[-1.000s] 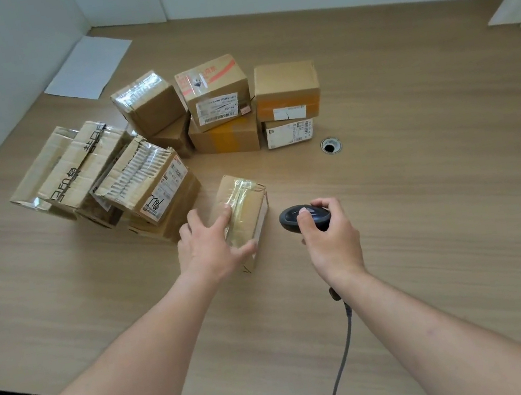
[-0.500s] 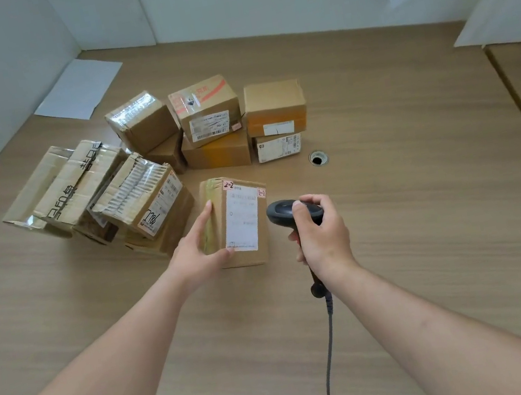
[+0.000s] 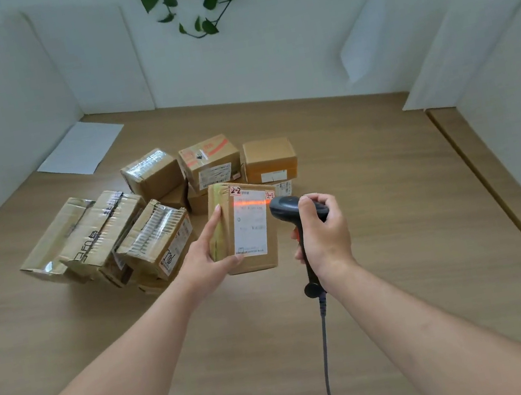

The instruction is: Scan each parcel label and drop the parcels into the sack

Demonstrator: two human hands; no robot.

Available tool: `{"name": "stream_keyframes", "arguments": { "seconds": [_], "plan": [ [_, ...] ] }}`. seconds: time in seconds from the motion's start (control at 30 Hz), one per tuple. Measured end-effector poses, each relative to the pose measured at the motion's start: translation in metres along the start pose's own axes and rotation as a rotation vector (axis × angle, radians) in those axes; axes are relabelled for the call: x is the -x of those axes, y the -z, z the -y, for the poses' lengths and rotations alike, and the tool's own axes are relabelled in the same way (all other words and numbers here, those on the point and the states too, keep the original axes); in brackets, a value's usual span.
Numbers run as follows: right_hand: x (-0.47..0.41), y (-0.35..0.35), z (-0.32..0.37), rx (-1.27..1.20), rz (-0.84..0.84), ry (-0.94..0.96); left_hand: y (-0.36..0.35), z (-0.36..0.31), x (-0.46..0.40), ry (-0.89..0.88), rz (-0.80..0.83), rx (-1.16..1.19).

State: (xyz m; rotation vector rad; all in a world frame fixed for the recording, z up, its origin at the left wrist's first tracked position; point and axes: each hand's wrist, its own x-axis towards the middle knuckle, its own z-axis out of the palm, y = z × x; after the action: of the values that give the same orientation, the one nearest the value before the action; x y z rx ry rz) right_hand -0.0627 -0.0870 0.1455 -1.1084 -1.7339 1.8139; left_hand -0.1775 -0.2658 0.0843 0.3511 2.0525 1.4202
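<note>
- far left on the bench [image 3: 370,178], a white sheet of paper [image 3: 81,148] lies by the wall, and nearer in a row of taped parcels [image 3: 104,237] leans in a pile, unscanned as far as i can judge.
- the left hand [image 3: 210,263] grips the parcel [image 3: 246,231]; a second ago it lay on the bench tape-side up, now it is raised and turned so its white label [image 3: 249,222] faces up.
- an orange scan line [image 3: 249,202] now crosses the label's top, absent half a second ago: the scan seems under way.
- the right hand [image 3: 323,235] is wrapped round the scanner [image 3: 292,207], whose head has come close beside the label's top right corner.
- the sack is out of view; dropping this parcel comes next, and many remain.
</note>
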Motion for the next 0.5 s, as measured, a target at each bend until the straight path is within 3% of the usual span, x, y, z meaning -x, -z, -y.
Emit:
{"name": "stream_keyframes", "arguments": {
  "seconds": [0.23, 0.5],
  "plan": [
    [0.035, -0.005, 0.018, 0.001, -0.071, 0.07, 0.019, -0.017, 0.009, -0.074, 0.038, -0.004],
    [0.07, 0.01, 0.028, 0.081, -0.008, 0.177, 0.025, -0.032, 0.044, -0.185, -0.049, 0.014]
  ]
}}
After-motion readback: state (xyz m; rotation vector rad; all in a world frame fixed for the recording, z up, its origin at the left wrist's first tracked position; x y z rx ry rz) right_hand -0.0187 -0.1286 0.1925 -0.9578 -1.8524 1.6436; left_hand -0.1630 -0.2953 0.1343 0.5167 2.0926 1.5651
